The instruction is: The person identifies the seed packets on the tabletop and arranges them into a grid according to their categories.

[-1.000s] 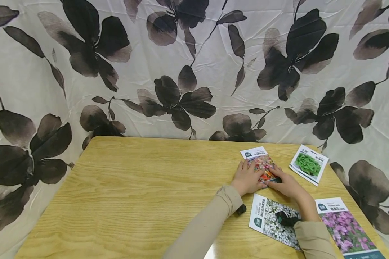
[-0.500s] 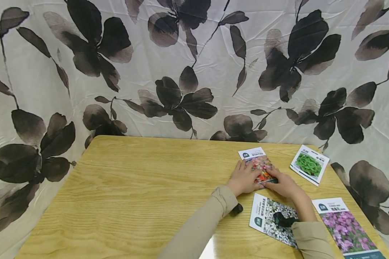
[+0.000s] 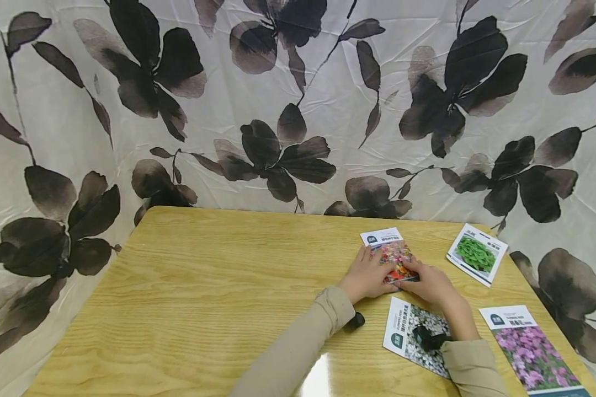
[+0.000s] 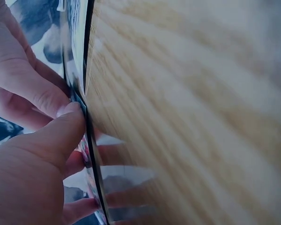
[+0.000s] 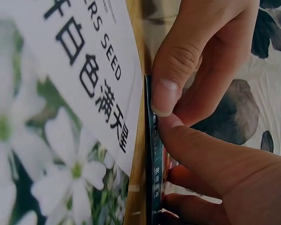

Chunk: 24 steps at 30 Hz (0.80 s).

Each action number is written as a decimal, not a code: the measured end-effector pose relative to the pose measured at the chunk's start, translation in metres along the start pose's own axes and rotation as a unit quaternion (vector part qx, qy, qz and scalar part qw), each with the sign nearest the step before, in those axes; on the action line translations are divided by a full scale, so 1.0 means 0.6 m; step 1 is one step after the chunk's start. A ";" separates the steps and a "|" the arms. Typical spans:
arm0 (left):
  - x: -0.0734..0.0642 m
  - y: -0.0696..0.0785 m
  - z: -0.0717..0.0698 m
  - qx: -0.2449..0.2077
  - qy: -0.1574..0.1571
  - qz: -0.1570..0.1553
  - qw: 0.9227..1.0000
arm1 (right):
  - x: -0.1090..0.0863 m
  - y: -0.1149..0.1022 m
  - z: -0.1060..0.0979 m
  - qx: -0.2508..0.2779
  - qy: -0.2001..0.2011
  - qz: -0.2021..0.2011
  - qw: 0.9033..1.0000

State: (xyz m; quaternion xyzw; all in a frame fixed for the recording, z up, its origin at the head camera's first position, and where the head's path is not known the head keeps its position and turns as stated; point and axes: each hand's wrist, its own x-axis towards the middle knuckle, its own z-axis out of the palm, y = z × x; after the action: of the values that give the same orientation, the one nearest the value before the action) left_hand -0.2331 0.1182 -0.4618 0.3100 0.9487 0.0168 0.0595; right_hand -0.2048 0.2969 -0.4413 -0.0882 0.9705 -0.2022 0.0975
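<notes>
A seed packet with red and orange flowers (image 3: pixel 396 260) lies flat on the wooden table, its white top end pointing away. My left hand (image 3: pixel 370 273) holds it by the left side, fingers spread over its face and thumb at the near edge. On the other side, my right hand (image 3: pixel 429 282) grips the near right corner. Both thumbs meet at the packet's dark lower edge in the left wrist view, where the left thumb (image 4: pixel 68 124) presses on it. Close below my right hand is a white-flower seed packet (image 5: pixel 77 171), lying sideways and partly covered by the right wrist's black camera.
A packet with green leaves (image 3: pixel 475 253) lies at the far right corner of the table (image 3: pixel 203 292). Nearer, a packet with pink-purple flowers (image 3: pixel 535 353) lies along the right edge. A floral cloth (image 3: pixel 288 66) hangs behind the table.
Both hands have slid the red-and-orange flower packet a little to the left, keeping their hold on it. The other packets stay in place on the table; the head view shifts slightly.
</notes>
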 end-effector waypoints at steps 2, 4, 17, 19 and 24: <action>-0.003 -0.003 0.002 0.000 0.003 0.002 1.000 | -0.001 -0.004 0.002 -0.006 0.006 -0.006 1.000; -0.005 -0.007 0.004 -0.002 0.008 0.005 1.000 | -0.001 -0.007 0.005 -0.011 0.012 -0.014 1.000; -0.025 -0.029 0.012 -0.010 0.013 0.015 1.000 | -0.002 -0.031 0.020 -0.034 0.024 -0.030 0.999; -0.029 -0.030 0.011 -0.008 0.004 0.014 1.000 | -0.001 -0.035 0.022 -0.038 0.023 -0.030 0.999; -0.036 -0.034 0.011 0.010 -0.007 0.013 1.000 | 0.002 -0.044 0.027 -0.051 0.026 -0.036 0.998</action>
State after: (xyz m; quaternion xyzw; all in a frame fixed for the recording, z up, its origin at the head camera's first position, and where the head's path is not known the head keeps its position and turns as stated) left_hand -0.2270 0.0889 -0.4677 0.3232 0.9442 0.0059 0.0627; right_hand -0.1986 0.2668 -0.4454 -0.1226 0.9780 -0.1575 0.0607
